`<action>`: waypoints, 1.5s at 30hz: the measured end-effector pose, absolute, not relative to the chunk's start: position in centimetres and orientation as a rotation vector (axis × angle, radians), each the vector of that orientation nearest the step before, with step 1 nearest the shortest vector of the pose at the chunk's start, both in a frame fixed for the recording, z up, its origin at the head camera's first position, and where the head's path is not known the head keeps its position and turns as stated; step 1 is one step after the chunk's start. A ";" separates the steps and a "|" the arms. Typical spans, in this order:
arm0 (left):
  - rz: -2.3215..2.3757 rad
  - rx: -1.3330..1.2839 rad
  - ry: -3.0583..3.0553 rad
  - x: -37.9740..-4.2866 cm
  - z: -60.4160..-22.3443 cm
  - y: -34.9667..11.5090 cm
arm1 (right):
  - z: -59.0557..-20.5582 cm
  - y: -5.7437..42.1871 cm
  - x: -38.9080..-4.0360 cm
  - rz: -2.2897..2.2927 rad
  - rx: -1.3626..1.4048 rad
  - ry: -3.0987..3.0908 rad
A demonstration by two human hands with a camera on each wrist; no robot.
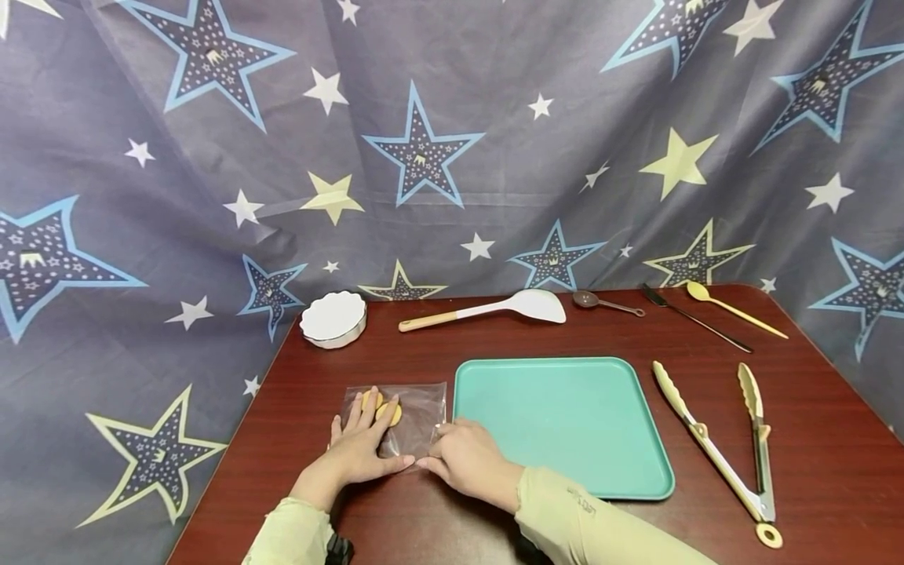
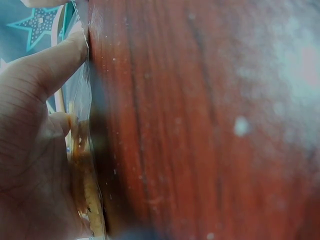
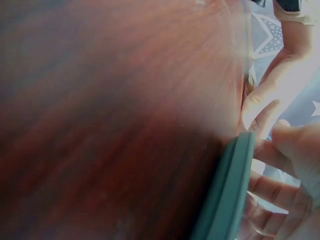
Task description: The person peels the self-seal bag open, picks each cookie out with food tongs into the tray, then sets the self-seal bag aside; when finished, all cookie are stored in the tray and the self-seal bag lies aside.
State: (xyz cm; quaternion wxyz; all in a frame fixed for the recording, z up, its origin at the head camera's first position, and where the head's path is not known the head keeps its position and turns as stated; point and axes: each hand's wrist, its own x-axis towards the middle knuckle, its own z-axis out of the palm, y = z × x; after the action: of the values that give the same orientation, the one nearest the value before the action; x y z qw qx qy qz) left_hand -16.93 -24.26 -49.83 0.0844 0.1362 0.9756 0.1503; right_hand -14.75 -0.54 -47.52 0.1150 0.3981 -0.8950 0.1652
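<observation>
A clear plastic bag (image 1: 422, 404) lies flat on the table, left of the green tray (image 1: 558, 424). Inside it are yellow round, cookie-like pieces (image 1: 391, 414), partly covered by fingers; the left wrist view shows their thin edge (image 2: 93, 202). My left hand (image 1: 356, 453) rests spread on the bag over these pieces, its thumb reaching toward the bag's near edge. At the bag's right near corner, my right hand (image 1: 472, 459) pinches the edge between thumb and curled fingers, close beside the tray's left rim. The exact fingertip contact is partly hidden.
A white fluted dish (image 1: 333, 320) stands at the back left. Along the back lie a white spatula (image 1: 537, 304), a brown spoon (image 1: 586, 299), a thin dark-tipped utensil (image 1: 695, 318) and a yellow spoon (image 1: 734, 309). Spread tongs (image 1: 730, 467) lie right of the tray.
</observation>
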 end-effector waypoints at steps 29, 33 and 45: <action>0.352 0.390 2.902 -16.4 -47.5 -23.4 | -47.5 -1.7 -14.0 0.525 1.069 -2.713; 0.370 0.391 2.894 -16.4 -47.6 -23.5 | -47.6 -1.2 -14.2 0.772 1.080 -2.694; 0.487 0.419 2.890 -16.5 -48.6 -24.0 | -48.0 -1.2 -13.8 0.998 0.887 -2.705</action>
State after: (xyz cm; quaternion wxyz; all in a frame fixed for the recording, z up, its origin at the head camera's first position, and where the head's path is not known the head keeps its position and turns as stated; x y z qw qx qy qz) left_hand -16.54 -23.96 -48.59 0.0905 0.1409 0.9722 0.1638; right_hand -13.78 -1.17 -48.02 0.0625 0.2933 -0.8950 0.3302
